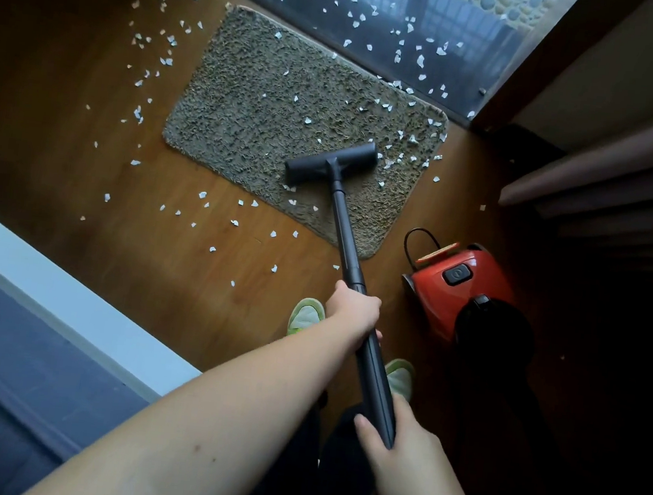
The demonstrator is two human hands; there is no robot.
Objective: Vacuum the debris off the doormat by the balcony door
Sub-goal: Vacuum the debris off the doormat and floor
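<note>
A shaggy grey-green doormat [250, 110] lies on the wooden floor beside the balcony door threshold [440, 29]. White paper scraps [403, 138] dot its right half and the floor around it. The dark vacuum head [331, 163] rests on the mat's near right part. Its black wand [347, 241] runs back toward me. My left hand [352, 310] grips the wand at mid-length. My right hand [404, 453] holds the wand's lower end near my body.
A red canister vacuum [462, 285] with a black hose sits on the floor to the right of the wand. My green shoes [305, 315] stand just behind the mat. A bed edge [49, 299] fills the lower left. Curtains [613, 184] hang at right.
</note>
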